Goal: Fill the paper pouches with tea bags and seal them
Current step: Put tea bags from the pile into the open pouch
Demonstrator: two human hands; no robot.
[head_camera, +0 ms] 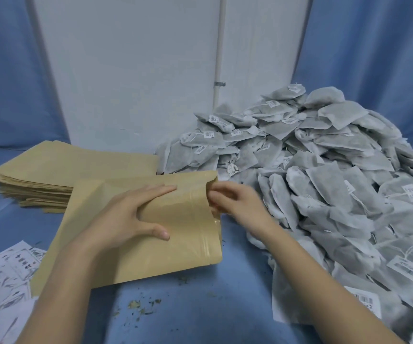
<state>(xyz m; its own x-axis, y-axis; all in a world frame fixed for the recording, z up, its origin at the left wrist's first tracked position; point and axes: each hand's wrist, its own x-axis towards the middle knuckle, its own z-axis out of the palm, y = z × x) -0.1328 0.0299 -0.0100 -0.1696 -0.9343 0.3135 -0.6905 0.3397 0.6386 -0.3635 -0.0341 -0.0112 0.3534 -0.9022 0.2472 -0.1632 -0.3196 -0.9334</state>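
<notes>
Nearest, tea crumbs [141,306] on blue worktop [200,294]. Left hand [128,214] flat, fingers spread, pinning paper pouch [175,234] mid-worktop; right hand [235,202] pinching its mouth apart. Unfilled, unsealed. Tea bags [337,189] heaped right edge, pouch stack [59,170] far-left.

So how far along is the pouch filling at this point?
Early. No filled or sealed pouch is visible. In hand: the left hand presses down one flat brown paper pouch while the right hand works at its open mouth. Left: the stack of empty brown pouches and the large heap of grey tagged tea bags.
</notes>
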